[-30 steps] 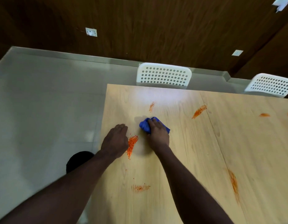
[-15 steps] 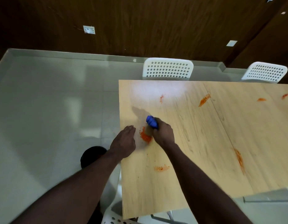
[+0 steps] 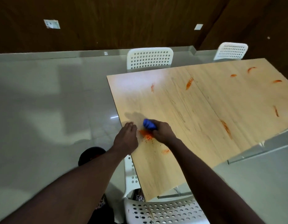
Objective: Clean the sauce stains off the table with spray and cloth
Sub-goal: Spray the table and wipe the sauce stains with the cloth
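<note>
**Blue cloth right by the orange mess**

The right hand (image 3: 162, 131) curls its fingers round a small, bunched-up blue cloth (image 3: 149, 124) and holds it low on the light wooden table (image 3: 180, 110). The blue cloth is just beside a speckled orange sauce stain (image 3: 145, 135), at 12 o'clock from it. The right hand is at 3 o'clock from that stain, and the left hand (image 3: 126, 138) is at 9 o'clock. The left hand lies flat at the table's left edge, with its fingers straight and pressed together, holding nothing.

More orange smears are on the table. A small smear (image 3: 165, 151) is near the hands, at 5 o'clock. A long smear (image 3: 225, 127) is well apart, at 3 o'clock. A thin smear (image 3: 152, 87) is far up the table, at 12 o'clock.

A white plastic chair with round holes (image 3: 149, 59) stands past the table at 12 o'clock. Another white chair (image 3: 164, 210) is at 6 o'clock, close to the person. All around is a shiny grey floor (image 3: 43, 102).
</note>
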